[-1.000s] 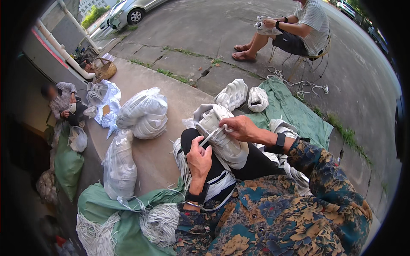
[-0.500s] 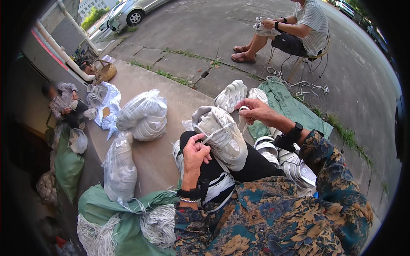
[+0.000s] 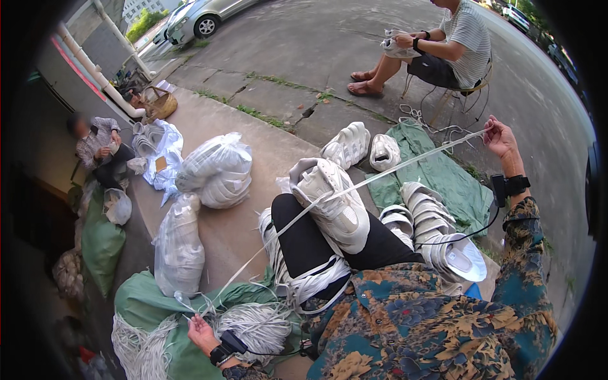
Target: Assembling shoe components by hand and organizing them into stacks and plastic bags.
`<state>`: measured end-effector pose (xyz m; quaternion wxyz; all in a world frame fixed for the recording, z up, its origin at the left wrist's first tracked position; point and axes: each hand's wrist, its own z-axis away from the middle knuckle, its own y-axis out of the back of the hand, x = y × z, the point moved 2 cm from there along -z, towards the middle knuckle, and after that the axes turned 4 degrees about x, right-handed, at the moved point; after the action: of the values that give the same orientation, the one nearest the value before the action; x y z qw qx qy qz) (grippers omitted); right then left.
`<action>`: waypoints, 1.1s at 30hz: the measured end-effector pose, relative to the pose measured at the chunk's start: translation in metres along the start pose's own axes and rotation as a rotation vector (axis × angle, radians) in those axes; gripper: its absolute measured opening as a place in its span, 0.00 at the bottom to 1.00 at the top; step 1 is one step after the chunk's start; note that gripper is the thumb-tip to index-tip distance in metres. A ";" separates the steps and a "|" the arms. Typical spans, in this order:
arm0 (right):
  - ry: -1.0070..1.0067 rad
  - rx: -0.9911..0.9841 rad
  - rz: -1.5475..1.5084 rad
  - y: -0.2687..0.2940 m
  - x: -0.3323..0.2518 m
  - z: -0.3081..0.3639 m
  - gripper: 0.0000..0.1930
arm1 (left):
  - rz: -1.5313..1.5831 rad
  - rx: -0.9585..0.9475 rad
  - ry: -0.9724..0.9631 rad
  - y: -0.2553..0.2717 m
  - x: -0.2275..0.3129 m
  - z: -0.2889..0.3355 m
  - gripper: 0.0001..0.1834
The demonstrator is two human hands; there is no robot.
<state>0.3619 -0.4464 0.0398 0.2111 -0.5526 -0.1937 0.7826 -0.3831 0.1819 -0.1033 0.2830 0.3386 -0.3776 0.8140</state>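
Observation:
A white and beige sneaker [image 3: 348,229] rests on my lap, its toe toward me. A long white shoelace [image 3: 405,163] runs through it and is drawn out to both sides. My right hand [image 3: 501,138], raised far out to the right, pinches one end. My left hand [image 3: 204,334] is closed on the other end, low at the left beside a bundle of loose white laces [image 3: 253,323]. More white laces [image 3: 320,278] lie across my left thigh.
Stacked sneakers [image 3: 430,215] stand at my right, others [image 3: 346,144] ahead near a green cloth [image 3: 411,149]. Plastic bags of shoes [image 3: 215,170] sit at left. One person [image 3: 465,44] sits on a chair ahead, another [image 3: 96,147] at far left. A parked car [image 3: 206,16] is behind.
Both hands have moved from beside the sneaker far apart, right hand outward and up, left hand down to the left. The lace is now stretched long between them.

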 end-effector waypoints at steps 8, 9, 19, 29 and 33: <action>0.111 0.232 -0.138 0.040 0.003 -0.042 0.09 | -0.034 -0.122 0.142 0.037 -0.066 -0.035 0.11; 0.123 0.231 -0.148 0.061 -0.004 -0.054 0.09 | -0.040 -0.146 0.176 0.038 -0.080 -0.036 0.11; 0.129 0.348 -0.043 0.180 -0.005 -0.048 0.05 | -0.472 -0.993 0.345 -0.202 -0.182 0.253 0.12; 0.050 0.488 -0.059 0.261 0.054 -0.016 0.04 | -0.854 -1.255 0.092 -0.207 -0.216 0.294 0.08; 0.033 0.514 -0.082 0.253 0.082 -0.016 0.03 | -0.898 -1.243 0.013 -0.205 -0.213 0.295 0.05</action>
<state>0.3234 -0.6126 -0.1652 0.3794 -0.4850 -0.0071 0.7879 -0.0063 0.0146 -0.0366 0.7271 0.2335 -0.5905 0.2610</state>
